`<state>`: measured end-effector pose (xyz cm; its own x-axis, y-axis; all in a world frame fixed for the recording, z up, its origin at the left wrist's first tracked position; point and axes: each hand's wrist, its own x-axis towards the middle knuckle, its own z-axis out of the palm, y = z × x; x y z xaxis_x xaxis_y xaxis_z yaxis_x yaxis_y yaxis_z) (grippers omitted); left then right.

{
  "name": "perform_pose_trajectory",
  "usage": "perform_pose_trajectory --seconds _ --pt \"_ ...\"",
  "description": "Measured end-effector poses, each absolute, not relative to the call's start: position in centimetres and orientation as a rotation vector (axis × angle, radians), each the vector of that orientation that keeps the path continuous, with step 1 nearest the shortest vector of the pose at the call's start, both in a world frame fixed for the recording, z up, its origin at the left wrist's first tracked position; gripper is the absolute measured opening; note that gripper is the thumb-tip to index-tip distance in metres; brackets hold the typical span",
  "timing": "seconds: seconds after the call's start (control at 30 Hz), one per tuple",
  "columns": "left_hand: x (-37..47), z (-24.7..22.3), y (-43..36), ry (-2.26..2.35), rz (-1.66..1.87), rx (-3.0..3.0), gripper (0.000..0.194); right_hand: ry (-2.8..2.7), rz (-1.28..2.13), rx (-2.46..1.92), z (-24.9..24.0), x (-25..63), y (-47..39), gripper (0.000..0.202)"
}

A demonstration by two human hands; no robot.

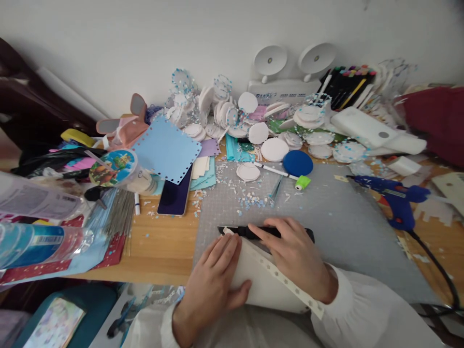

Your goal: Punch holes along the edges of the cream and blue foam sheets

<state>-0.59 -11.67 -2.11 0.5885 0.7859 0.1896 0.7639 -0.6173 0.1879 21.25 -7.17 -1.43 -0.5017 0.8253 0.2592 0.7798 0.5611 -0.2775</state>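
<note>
A sheet of cream paper (264, 285) lies at the near edge of the grey mat, with a narrow strip punched with small shapes (286, 282) along its right side. My left hand (213, 278) rests on the sheet's left part, fingers together and flat, thumb apart. A black utility knife (266, 232) lies across the sheet's far end, its blade pointing left beside my left fingertips. My right hand (295, 253) is closed on the knife's handle, index finger stretched along it. Part of the strip passes beneath my right hand and is hidden there.
A blue glue gun (395, 193) with a black cord is at the right. White paper discs (274, 149), a blue round lid (297, 163) and tweezers (276, 187) lie beyond the knife. A phone (174, 194), lidded cup (139, 178) and bottle (43, 243) are left.
</note>
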Motion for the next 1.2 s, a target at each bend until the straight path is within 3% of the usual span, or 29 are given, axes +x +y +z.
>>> perform_pose_trajectory --seconds 0.23,0.37,0.47,0.7,0.8,1.0,1.2 --pt "-0.4 -2.2 -11.8 1.358 0.476 2.749 0.062 -1.919 -0.209 -1.491 -0.6 25.2 -7.1 0.042" --pt "-0.2 -2.2 -11.8 1.346 0.603 2.73 0.038 -1.747 -0.45 -1.728 -0.8 29.6 -7.9 0.042" --pt "-0.3 -1.9 -11.8 1.32 0.619 2.671 0.02 -1.712 -0.5 -1.869 -1.9 32.4 -8.6 0.04" --pt "-0.5 -1.0 -11.7 1.251 0.517 2.484 0.009 -1.848 -0.478 -1.885 -2.3 33.0 -8.8 0.033" --pt "-0.5 -1.2 -11.7 1.265 0.529 2.461 0.005 -1.924 -0.204 -1.779 -1.2 31.5 -9.9 0.031" --pt "-0.6 -2.0 -12.1 1.404 0.676 2.345 0.009 -2.073 0.781 -1.783 -0.7 28.3 -12.8 0.028" --pt "-0.9 -2.5 -11.8 1.551 0.869 2.047 0.009 -2.163 1.115 -1.823 -0.4 26.5 -12.5 0.011"
